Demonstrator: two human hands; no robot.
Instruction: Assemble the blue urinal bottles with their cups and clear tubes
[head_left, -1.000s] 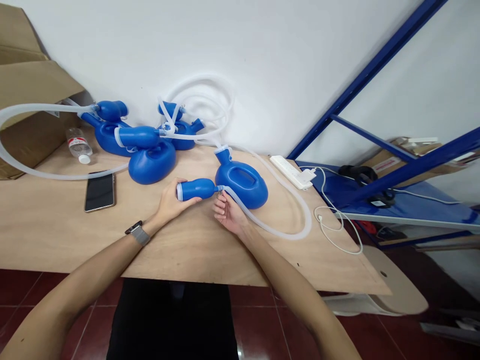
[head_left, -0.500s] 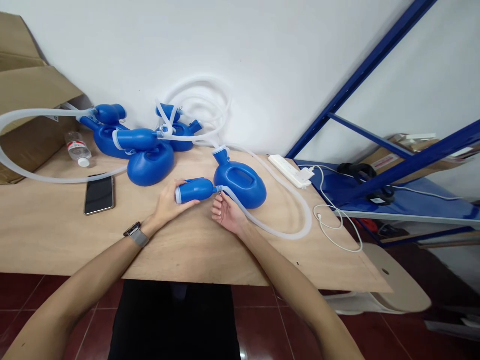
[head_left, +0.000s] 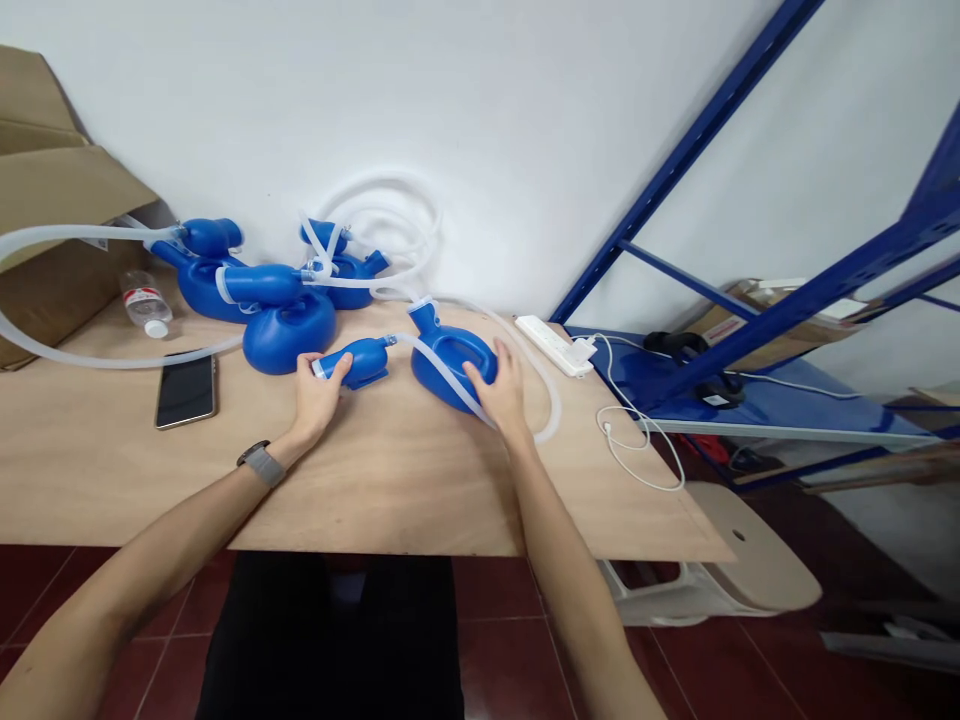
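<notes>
Blue plastic funnel [head_left: 367, 358]: over the desk [head_left: 390, 490], at nine o'clock from the blue jug [head_left: 450, 346], nozzle toward two o'clock
Left hand [head_left: 316, 396]: gripping the funnel's wide end
Right hand [head_left: 507, 388]: curved about the jug's three-o'clock end; whether gripping, cannot tell
Translucent hose [head_left: 554, 408]: from nozzle across jug
Smartphone [head_left: 186, 390]: at nine o'clock from left hand

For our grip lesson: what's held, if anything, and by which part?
The left hand holds a blue cup by its rimmed end. The right hand is at a blue jug, its grip unclear.
</notes>
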